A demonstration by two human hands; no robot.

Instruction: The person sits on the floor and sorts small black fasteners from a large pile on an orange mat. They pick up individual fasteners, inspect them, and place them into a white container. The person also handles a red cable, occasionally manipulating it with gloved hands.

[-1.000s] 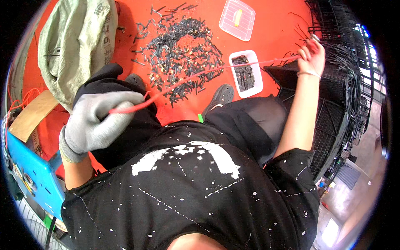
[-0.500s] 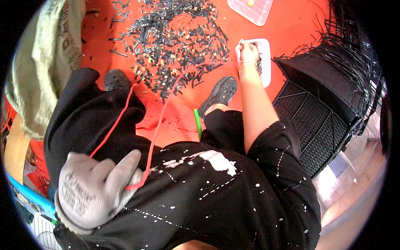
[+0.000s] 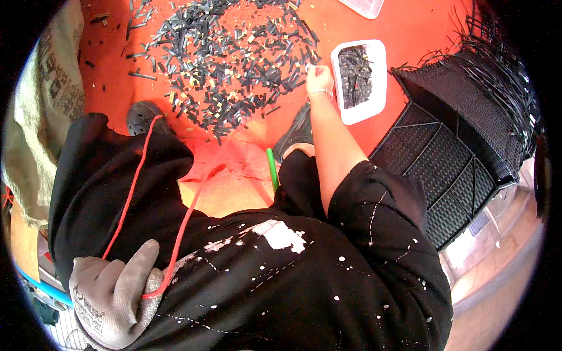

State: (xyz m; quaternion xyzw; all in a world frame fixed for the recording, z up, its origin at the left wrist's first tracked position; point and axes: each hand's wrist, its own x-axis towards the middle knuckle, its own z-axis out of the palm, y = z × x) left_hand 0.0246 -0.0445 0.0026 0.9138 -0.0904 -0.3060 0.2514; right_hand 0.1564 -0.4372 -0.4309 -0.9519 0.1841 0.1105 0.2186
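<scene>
- At the far left of my view, a tan board [image 3: 24, 245] shows beneath a pale, crumpled sack [image 3: 55, 93].
- I have the left hand [image 3: 114, 304] low on this side, in a grey glove, in front of the black trousers [image 3: 117, 169]. Its fingers are curled and clamped on the red cord [image 3: 180, 231].
- I see the cord run from that glove in two strands: one climbs along the trouser leg to the left shoe [image 3: 143, 116], the other slants up toward the red floor [image 3: 404, 41], where I lose its course.
- Farther over, the short black pieces [image 3: 234, 73] lie scattered on the floor, with some tan bits among them.
- A green strip [image 3: 273, 168] stands out beside the right trouser leg, just below the right shoe [image 3: 295, 134].
- My right hand [image 3: 319, 79] is bare, at the right edge of the scatter, with a pale band at its wrist. I can't tell whether its fingers are pinched on anything; a bright spot at their tips is too small to make out.
- Just right of it sits a white tub [image 3: 379, 82] holding dark strips [image 3: 355, 76].
- At the right I see a black woven panel [image 3: 448, 167] with loose strands [image 3: 509, 88] bunched along its upper edge.
</scene>
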